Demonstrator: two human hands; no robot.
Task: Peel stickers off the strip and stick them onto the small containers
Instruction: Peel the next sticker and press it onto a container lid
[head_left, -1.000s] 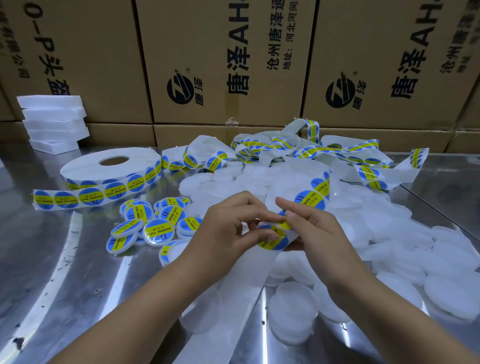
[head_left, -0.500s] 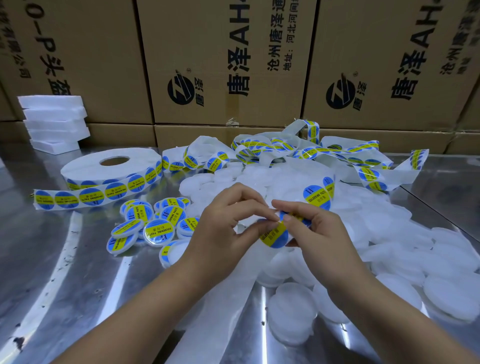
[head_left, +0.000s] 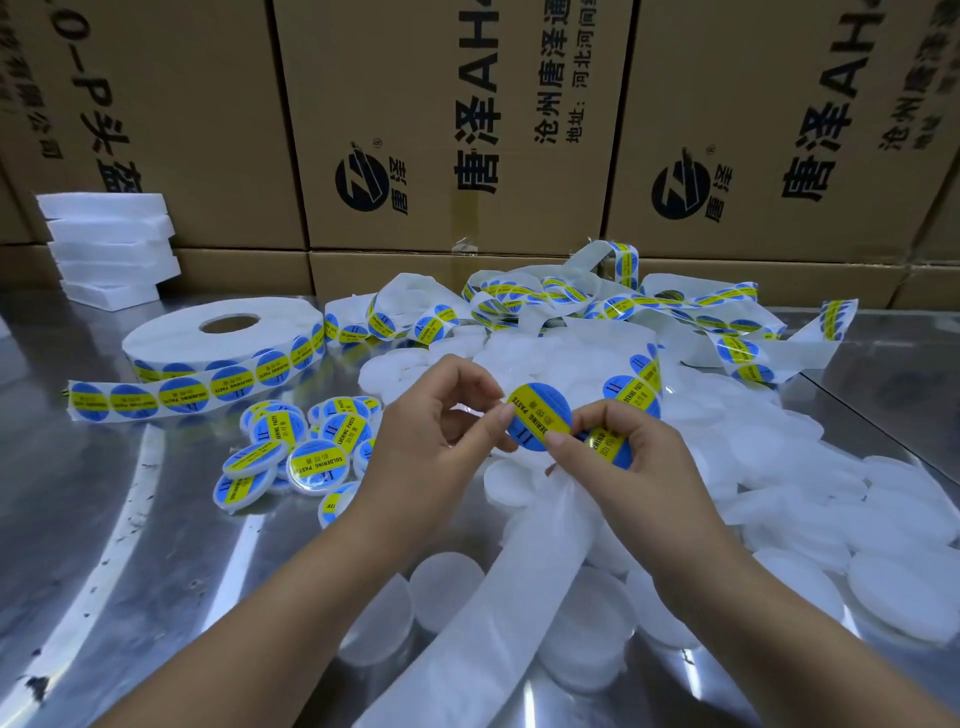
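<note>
A round blue and yellow sticker (head_left: 540, 415) is lifted off the white backing strip (head_left: 530, 566). My left hand (head_left: 441, 436) pinches its left edge between thumb and forefinger. My right hand (head_left: 628, 457) grips the strip just right of it, fingers over the following sticker (head_left: 610, 447). The strip runs up over my right hand and down toward the table's front. A pile of plain white small containers (head_left: 737, 457) lies under and to the right of my hands. Several labelled containers (head_left: 311, 457) lie to the left.
A big sticker roll (head_left: 223, 343) lies at the back left, its loose end (head_left: 156, 397) trailing left. Tangled strip (head_left: 623, 306) is heaped at the back. White foam blocks (head_left: 109, 244) stack far left. Cardboard boxes (head_left: 467, 130) wall off the steel table (head_left: 104, 519).
The sticker has come off the strip: it was low and half hidden between my fingertips, now it stands up facing me, held by my left hand. Both hands have risen slightly.
</note>
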